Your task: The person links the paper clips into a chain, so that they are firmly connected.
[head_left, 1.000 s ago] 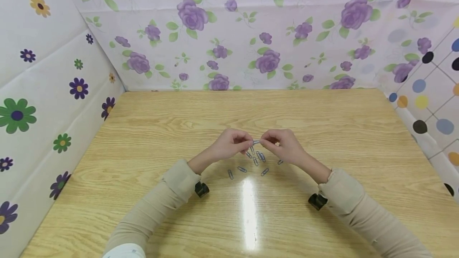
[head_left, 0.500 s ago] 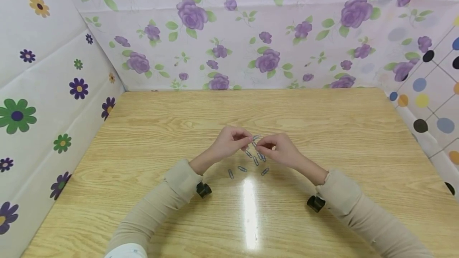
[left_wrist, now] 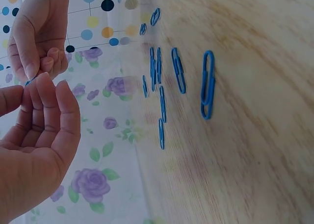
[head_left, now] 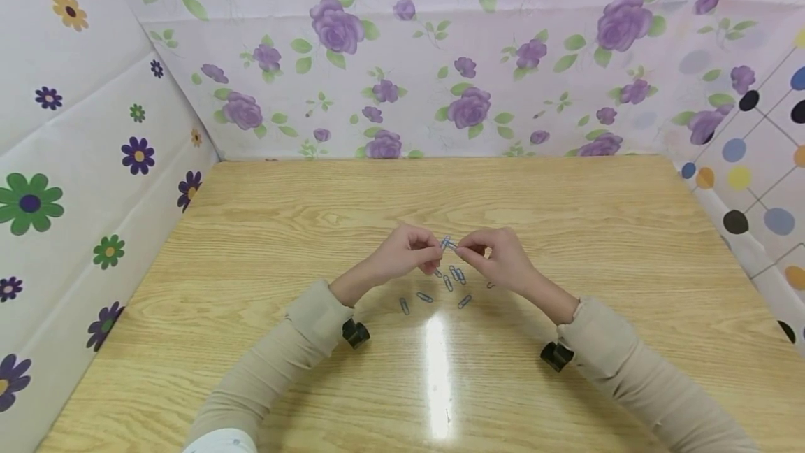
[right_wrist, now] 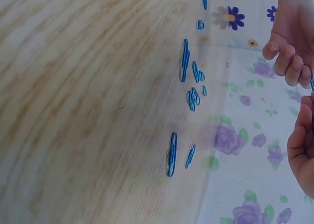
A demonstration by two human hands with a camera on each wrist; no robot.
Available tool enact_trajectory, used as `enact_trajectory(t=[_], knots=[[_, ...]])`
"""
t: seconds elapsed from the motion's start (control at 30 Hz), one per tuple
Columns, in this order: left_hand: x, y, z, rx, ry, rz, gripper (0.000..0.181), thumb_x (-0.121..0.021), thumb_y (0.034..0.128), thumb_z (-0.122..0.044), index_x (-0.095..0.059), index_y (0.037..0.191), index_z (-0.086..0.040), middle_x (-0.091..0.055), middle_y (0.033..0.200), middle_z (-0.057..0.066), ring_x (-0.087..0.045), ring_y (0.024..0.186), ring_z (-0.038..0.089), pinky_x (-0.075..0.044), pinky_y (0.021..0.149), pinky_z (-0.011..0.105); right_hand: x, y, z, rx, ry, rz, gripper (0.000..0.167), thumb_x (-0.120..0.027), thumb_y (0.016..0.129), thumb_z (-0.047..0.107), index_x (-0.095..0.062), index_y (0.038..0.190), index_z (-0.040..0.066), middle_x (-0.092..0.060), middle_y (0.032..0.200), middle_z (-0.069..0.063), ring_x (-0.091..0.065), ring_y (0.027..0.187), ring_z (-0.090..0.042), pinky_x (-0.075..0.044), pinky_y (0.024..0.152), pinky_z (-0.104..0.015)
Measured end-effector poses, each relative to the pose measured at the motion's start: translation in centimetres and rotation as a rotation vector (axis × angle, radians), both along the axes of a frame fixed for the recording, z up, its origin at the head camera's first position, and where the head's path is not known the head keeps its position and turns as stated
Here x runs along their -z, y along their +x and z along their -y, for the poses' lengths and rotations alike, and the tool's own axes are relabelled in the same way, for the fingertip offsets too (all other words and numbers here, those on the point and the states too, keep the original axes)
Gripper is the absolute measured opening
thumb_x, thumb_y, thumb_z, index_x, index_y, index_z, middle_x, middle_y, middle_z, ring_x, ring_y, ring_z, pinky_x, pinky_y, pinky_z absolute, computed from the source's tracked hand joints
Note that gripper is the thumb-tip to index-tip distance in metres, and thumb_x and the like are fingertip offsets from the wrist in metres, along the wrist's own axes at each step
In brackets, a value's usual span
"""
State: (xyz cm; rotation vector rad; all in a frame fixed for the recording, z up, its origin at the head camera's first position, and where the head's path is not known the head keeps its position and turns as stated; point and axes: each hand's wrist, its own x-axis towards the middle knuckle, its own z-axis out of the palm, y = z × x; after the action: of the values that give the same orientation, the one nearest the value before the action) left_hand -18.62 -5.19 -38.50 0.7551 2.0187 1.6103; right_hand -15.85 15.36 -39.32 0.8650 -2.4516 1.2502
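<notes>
Pinching blue looped wire paper clips (head_left: 446, 242) in left hand (head_left: 410, 253) and right hand (head_left: 499, 257), we're nearer the wooden bench's (head_left: 597, 222) far edge.

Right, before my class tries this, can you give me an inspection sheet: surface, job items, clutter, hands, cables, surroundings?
Surface: wood-grain table with a bright reflection near the person.
Job items: loose blue paper clips scattered flat below the hands.
Clutter: nothing seen.
Hands: left hand and right hand raised above the table, each pinching a clip; whether these are linked, I cannot tell.
Cables: nothing seen.
Surroundings: purple-rose backdrop behind, flowered sheet left, dotted sheet right.
</notes>
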Motion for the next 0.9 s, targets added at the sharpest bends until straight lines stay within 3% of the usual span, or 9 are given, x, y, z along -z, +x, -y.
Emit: enact_trajectory(t=[0.17, 0.37, 0.63, 0.77, 0.9], knots=[[-0.2, 0.2, -0.3, 0.045, 0.013, 0.043, 0.015, -0.051, 0.0898, 0.001, -0.059, 0.080, 0.010, -0.059, 0.068, 0.008, -0.059, 0.062, 0.015, -0.053, 0.066, 0.036, -0.2, 0.0, -0.1, 0.019, -0.038, 0.015, 0.005, -0.065, 0.081, 0.000, -0.069, 0.078, 0.001, -0.064, 0.067, -0.001, -0.050, 0.055, -0.008, -0.041, 0.046, -0.028], [-0.4, 0.3, -0.2, 0.061, -0.006, 0.016, 0.017, -0.049, 0.0911, 0.000, -0.057, 0.079, 0.008, -0.057, 0.066, 0.008, -0.057, 0.062, 0.016, -0.053, 0.065, 0.034, -0.2, 0.0, -0.3, 0.023, -0.027, 0.026, 0.005, -0.066, 0.081, 0.002, -0.069, 0.078, 0.000, -0.065, 0.068, -0.002, -0.052, 0.056, -0.008, -0.043, 0.048, -0.029], [-0.8, 0.1, 0.3, -0.021, -0.100, -0.153, 0.019, -0.047, 0.0928, -0.003, -0.056, 0.078, 0.003, -0.055, 0.069, 0.015, -0.056, 0.068, 0.032, -0.051, 0.064, 0.033, -0.2, 0.0, -1.0, 0.024, -0.017, 0.128, 0.007, -0.061, 0.086, 0.004, -0.066, 0.081, 0.003, -0.062, 0.071, -0.001, -0.048, 0.056, -0.010, -0.041, 0.050, -0.027], [-1.8, 0.5, 0.4, -0.034, -0.102, -0.175, 0.018, -0.046, 0.0917, 0.000, -0.056, 0.077, 0.003, -0.055, 0.070, 0.022, -0.053, 0.068, 0.040, -0.046, 0.060, 0.028, -0.2, 0.0, -1.2, 0.006, -0.006, 0.136, 0.007, -0.059, 0.088, 0.004, -0.064, 0.084, 0.001, -0.060, 0.072, 0.001, -0.048, 0.057, -0.011, -0.041, 0.052, -0.027], [-2.7, 1.2, 0.3, -0.060, -0.067, -0.130, 0.017, -0.046, 0.0914, 0.002, -0.055, 0.078, 0.006, -0.055, 0.072, 0.024, -0.055, 0.071, 0.041, -0.050, 0.064, 0.030, -0.3, 0.0, -1.3, -0.004, 0.003, 0.130, 0.007, -0.058, 0.088, 0.003, -0.063, 0.084, 0.000, -0.060, 0.073, 0.000, -0.050, 0.060, -0.011, -0.042, 0.054, -0.025]])
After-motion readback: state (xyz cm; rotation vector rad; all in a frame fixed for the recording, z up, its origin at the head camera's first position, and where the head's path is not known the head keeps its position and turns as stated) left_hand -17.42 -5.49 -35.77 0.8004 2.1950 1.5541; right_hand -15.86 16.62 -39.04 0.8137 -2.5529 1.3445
